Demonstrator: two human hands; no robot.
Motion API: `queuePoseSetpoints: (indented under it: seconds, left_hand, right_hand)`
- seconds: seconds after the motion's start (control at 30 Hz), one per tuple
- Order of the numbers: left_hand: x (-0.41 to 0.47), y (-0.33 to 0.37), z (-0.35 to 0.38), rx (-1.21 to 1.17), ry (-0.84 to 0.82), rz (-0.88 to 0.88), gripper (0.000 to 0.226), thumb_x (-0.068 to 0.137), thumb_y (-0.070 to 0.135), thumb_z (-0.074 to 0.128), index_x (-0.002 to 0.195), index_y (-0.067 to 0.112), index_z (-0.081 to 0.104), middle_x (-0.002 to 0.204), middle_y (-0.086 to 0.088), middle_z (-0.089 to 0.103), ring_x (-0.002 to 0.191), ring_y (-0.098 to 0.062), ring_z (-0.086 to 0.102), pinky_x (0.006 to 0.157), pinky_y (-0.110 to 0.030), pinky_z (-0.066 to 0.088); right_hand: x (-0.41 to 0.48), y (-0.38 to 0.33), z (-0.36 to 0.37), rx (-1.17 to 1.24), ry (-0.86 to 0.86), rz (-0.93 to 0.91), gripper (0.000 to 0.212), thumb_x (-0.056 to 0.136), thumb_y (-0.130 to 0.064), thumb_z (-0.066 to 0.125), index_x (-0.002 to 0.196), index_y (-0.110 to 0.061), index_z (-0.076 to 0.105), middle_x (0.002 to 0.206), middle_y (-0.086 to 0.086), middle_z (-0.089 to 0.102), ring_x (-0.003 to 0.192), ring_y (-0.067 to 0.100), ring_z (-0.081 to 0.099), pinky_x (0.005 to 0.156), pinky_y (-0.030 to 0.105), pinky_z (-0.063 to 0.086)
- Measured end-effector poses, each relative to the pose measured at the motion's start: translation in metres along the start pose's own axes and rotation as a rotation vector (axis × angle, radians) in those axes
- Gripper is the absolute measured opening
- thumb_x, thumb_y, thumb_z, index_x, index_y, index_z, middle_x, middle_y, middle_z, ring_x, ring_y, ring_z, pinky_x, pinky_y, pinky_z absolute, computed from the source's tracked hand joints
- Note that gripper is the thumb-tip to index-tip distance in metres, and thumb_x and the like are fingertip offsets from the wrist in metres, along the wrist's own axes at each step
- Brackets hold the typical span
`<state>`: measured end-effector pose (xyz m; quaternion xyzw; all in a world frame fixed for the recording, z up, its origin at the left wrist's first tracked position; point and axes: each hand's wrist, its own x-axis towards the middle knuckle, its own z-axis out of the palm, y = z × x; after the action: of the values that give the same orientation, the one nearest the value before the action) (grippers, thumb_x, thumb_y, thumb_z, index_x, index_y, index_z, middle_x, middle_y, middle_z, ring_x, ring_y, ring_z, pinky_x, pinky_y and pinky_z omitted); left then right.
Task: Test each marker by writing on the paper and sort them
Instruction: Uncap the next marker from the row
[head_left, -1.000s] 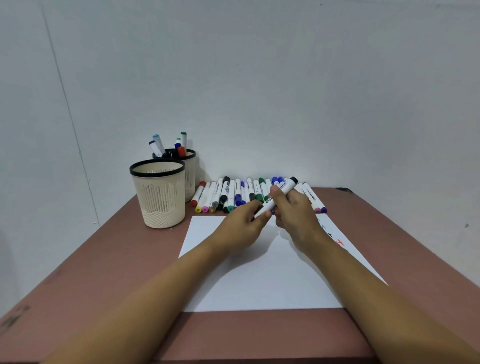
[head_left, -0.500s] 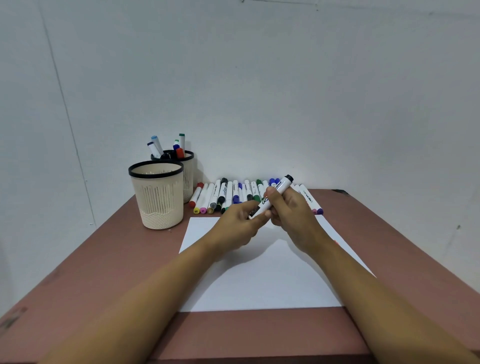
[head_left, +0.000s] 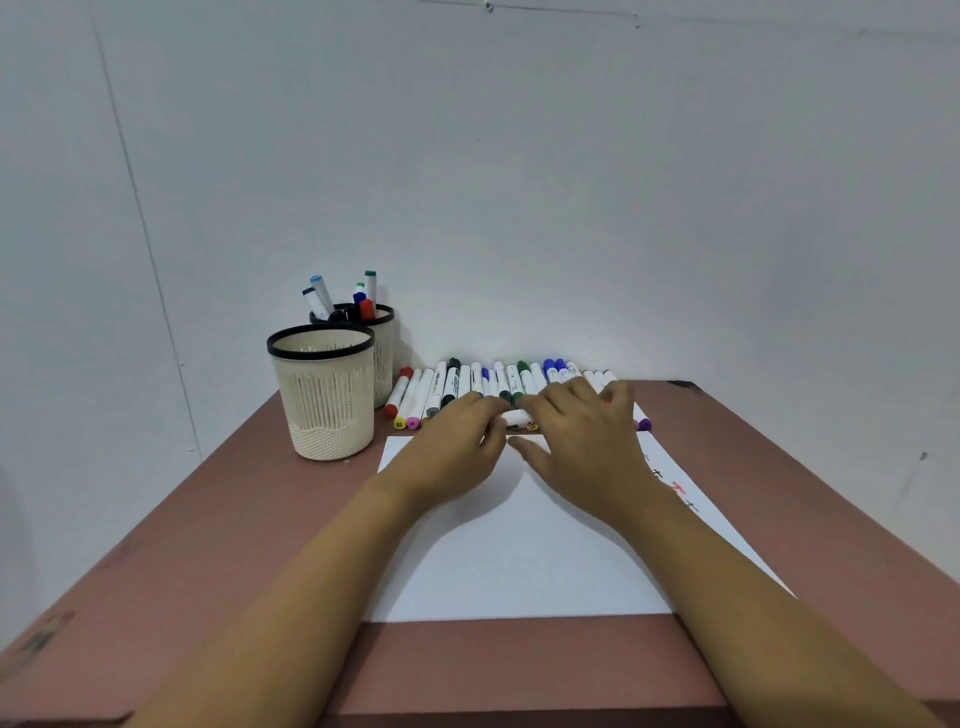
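Observation:
A white marker (head_left: 517, 419) lies level just above the far edge of the white paper (head_left: 519, 551). My left hand (head_left: 457, 441) pinches its left end and my right hand (head_left: 582, 436) covers its right end, fingers curled over it. Both hands hide most of the marker, including its cap. Behind them a row of several markers (head_left: 457, 387) lies side by side along the wall, with red, yellow, pink, black, blue and green caps. Small red and dark test marks (head_left: 675, 486) run along the paper's right edge.
Two cream mesh cups with black rims stand at the left. The front cup (head_left: 324, 395) shows nothing inside; the rear cup (head_left: 382, 332) holds several markers. The brown table (head_left: 234, 519) ends at a white wall behind and drops off at both sides.
The marker, held tilted up with its black cap high, has come down to a level position near the marker row. Both hands moved forward and lower with it.

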<state>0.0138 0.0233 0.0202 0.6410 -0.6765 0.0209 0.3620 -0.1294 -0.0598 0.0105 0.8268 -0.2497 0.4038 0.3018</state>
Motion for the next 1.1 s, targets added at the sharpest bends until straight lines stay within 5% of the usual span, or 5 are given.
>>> queuePoseSetpoints:
  seconds: [0.2,0.33,0.6,0.83,1.1]
  left_hand:
    - [0.0,-0.009,-0.011,0.075,-0.115,-0.005,0.022,0.095,0.02,0.049,0.114,0.011,0.055,0.1,0.001,0.053,0.096,-0.014,0.05,0.088,-0.025,0.04]
    - [0.003,-0.007,-0.015,0.244,-0.272,0.004,0.021,0.098,0.021,0.044,0.112,0.009,0.053,0.105,-0.005,0.054,0.091,-0.019,0.048,0.079,-0.028,0.037]
    - [0.004,-0.005,-0.016,0.413,-0.252,0.225,0.032,0.102,0.025,0.035,0.127,0.01,0.049,0.116,-0.008,0.055,0.102,-0.023,0.053,0.083,-0.029,0.04]
    - [0.0,-0.005,-0.024,0.597,0.016,0.566,0.018,0.087,0.014,0.044,0.089,0.013,0.062,0.072,0.001,0.058,0.06,-0.014,0.056,0.061,-0.019,0.034]
    - [-0.003,-0.006,-0.032,0.506,-0.02,0.576,0.02,0.073,-0.007,0.057,0.088,0.007,0.057,0.07,-0.005,0.054,0.056,-0.018,0.045,0.061,-0.022,0.022]
  right_hand:
    - [0.003,0.001,-0.007,0.044,-0.127,-0.11,0.026,0.086,-0.029,0.045,0.076,-0.015,0.065,0.058,-0.003,0.056,0.05,0.021,0.055,0.056,0.031,0.04]
    - [0.012,-0.003,-0.02,0.205,-0.393,-0.081,0.01,0.089,-0.01,0.049,0.094,-0.006,0.057,0.083,0.006,0.055,0.07,0.023,0.051,0.062,0.03,0.032]
    - [0.017,0.003,-0.042,0.142,-0.497,-0.067,0.039,0.098,-0.051,0.036,0.124,-0.024,0.048,0.102,-0.003,0.062,0.091,0.021,0.06,0.061,0.029,0.033]
    - [0.022,0.001,-0.048,0.258,-0.584,-0.062,0.033,0.103,-0.035,0.034,0.112,-0.009,0.053,0.102,0.006,0.063,0.081,0.021,0.051,0.065,0.031,0.034]
    - [0.024,0.0,-0.063,0.279,-0.547,-0.109,0.038,0.102,-0.042,0.03,0.112,-0.014,0.054,0.09,0.007,0.066,0.072,0.026,0.053,0.068,0.04,0.049]
